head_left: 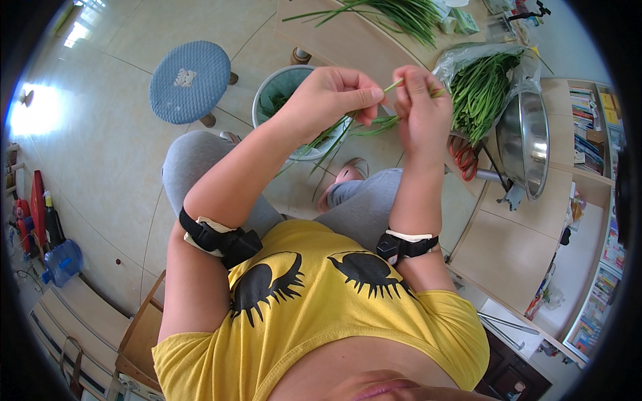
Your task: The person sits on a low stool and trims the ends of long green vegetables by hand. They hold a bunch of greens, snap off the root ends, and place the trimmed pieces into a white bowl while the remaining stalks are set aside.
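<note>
In front of me, my left hand point(348, 95) pinches a thin green stalk point(393, 85) between thumb and fingertips. The other end of that stalk runs into my right hand point(421, 100), whose fingers are curled around it. Several long green leaves point(378, 125), which look like garlic chives, hang between and below my hands. Under my left hand stands a waste bin point(258, 100) with a liner and green scraps point(275, 103) inside. To the right of my right hand, a large bunch of garlic chives point(479, 95) lies in a clear plastic bag point(444, 62).
A metal basin point(526, 145) is tilted beside the bag, near red-handled scissors point(464, 158). More chives point(401, 15) lie on the wooden table point(346, 30). A stool with a blue cover point(190, 82) stands left of the bin. Bookshelves point(587, 130) line the right side.
</note>
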Motion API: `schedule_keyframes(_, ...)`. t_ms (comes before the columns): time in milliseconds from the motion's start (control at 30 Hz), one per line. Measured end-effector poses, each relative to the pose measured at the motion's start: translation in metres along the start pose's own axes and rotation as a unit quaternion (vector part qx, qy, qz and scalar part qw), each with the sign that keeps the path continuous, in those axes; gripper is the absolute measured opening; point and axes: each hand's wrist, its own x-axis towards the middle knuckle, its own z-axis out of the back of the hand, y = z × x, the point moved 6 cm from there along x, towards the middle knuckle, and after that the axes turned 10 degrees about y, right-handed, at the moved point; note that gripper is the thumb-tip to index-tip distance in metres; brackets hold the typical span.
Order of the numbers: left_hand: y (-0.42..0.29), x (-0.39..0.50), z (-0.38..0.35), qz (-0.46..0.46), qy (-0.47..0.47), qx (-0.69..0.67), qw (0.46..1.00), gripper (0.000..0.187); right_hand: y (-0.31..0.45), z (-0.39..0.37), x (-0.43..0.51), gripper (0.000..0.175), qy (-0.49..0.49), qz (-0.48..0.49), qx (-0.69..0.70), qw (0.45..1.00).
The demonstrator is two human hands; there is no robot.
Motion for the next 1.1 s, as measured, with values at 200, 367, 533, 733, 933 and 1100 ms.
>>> schedule_keyframes(200,0.000,0.000,0.002,-0.015,-0.027,-0.025,0.999,0.019,0.011,0.005,0.003,0.015,-0.006,0.004,-0.020,1.000)
schedule_keyframes(367,0.000,0.000,0.003,-0.012,-0.020,-0.018,1.000,0.018,-0.002,-0.007,-0.003,0.015,0.037,-0.053,-0.072,0.995)
schedule_keyframes(533,0.002,0.001,0.002,-0.010,-0.006,-0.036,0.999,0.018,0.005,-0.009,-0.004,0.013,0.056,-0.024,-0.137,0.989)
schedule_keyframes(733,0.005,0.000,-0.002,0.026,0.050,-0.117,0.992,0.020,0.020,-0.014,-0.001,0.009,0.126,0.048,-0.218,0.966)
schedule_keyframes(933,0.005,-0.002,-0.005,0.050,0.067,-0.138,0.987,0.022,0.025,-0.015,0.000,0.007,0.158,0.103,-0.258,0.948)
schedule_keyframes(1100,0.005,-0.003,-0.008,0.054,0.080,-0.166,0.981,0.022,0.028,-0.016,0.000,0.007,0.167,0.118,-0.269,0.941)
